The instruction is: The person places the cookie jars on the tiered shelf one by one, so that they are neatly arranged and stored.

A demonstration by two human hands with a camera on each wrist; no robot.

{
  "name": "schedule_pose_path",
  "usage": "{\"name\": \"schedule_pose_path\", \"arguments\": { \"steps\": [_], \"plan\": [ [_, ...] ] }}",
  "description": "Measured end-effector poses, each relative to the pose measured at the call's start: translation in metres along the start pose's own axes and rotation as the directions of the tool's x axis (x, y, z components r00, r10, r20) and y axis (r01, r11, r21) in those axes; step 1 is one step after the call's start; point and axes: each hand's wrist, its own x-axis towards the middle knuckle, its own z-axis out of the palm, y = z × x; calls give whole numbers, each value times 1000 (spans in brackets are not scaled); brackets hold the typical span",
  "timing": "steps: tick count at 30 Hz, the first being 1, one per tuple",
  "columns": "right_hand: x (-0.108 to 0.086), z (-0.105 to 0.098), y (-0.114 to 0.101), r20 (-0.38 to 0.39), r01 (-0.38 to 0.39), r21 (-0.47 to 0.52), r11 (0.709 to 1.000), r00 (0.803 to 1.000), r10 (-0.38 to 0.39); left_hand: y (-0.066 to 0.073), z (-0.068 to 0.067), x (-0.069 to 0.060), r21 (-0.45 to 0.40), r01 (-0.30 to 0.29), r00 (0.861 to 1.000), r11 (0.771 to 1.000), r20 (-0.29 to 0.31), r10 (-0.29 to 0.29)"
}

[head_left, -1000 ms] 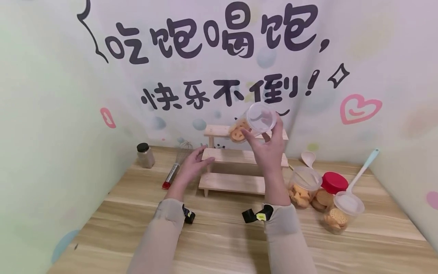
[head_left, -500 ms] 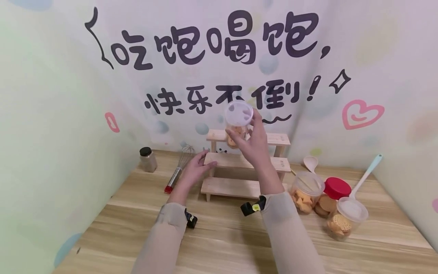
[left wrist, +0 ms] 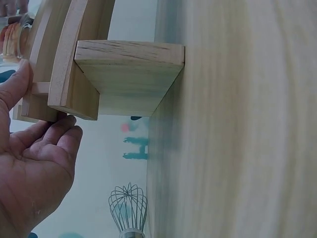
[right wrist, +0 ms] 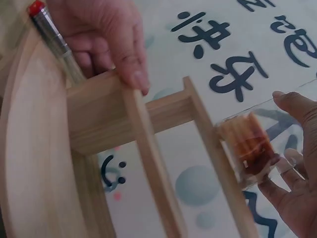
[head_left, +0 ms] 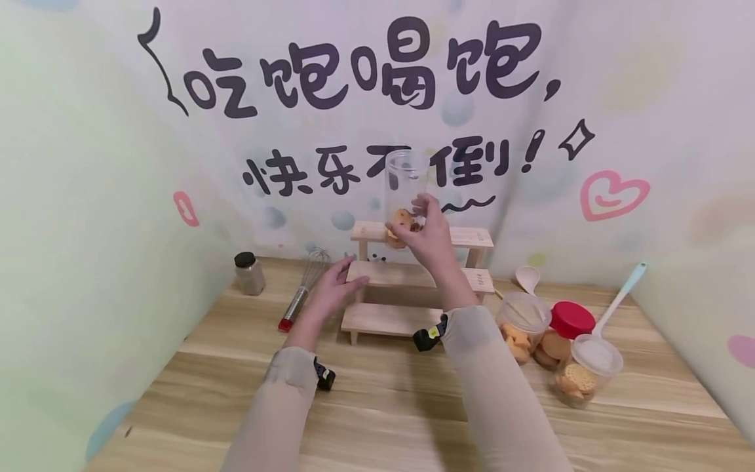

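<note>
A clear jar with cookies at its bottom (head_left: 401, 223) stands upright at the top tier of the wooden three-tier rack (head_left: 392, 319), left of that tier's middle. My right hand (head_left: 432, 239) grips the jar's lower right side, thumb in front; in the right wrist view the jar (right wrist: 247, 146) meets the top board. With my left hand (head_left: 332, 288) I hold the left end of the middle tier (head_left: 401, 274). The left wrist view has that hand (left wrist: 39, 158) with its thumb on top and its fingers under the board.
Right of the rack are several cookie jars, one with a red lid (head_left: 572, 319), plus a ladle (head_left: 527, 278) and a blue-handled utensil (head_left: 620, 298). To the left lie a whisk (head_left: 302, 295) and a black-lidded jar (head_left: 250, 275). A patterned cloth hangs behind.
The right hand has brought the jar leftward and turned it from tilted to upright, lowering it to the top tier. My left hand has stayed on the rack.
</note>
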Motion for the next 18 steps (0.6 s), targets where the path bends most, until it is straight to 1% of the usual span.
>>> {"name": "schedule_pose_path", "arguments": {
  "steps": [2,5,9,13,18],
  "plan": [
    [-1,3,4,19,-37,-20,999,999,38,0,-1,-1,-2,2,1000,1000,-1,-2],
    [-2,6,8,34,-69,-36,997,997,70,-1,-1,-1,-14,-3,1000,1000,1,3],
    [-1,7,11,57,-92,-61,994,994,96,-1,-1,0,-17,-3,1000,1000,2,3],
    [1,9,11,88,-129,-119,984,986,140,-1,-1,1,-19,-5,1000,1000,3,5],
    [3,14,13,104,-155,-159,975,980,173,-3,-1,0,-17,-8,1000,1000,0,8]
  ]
}}
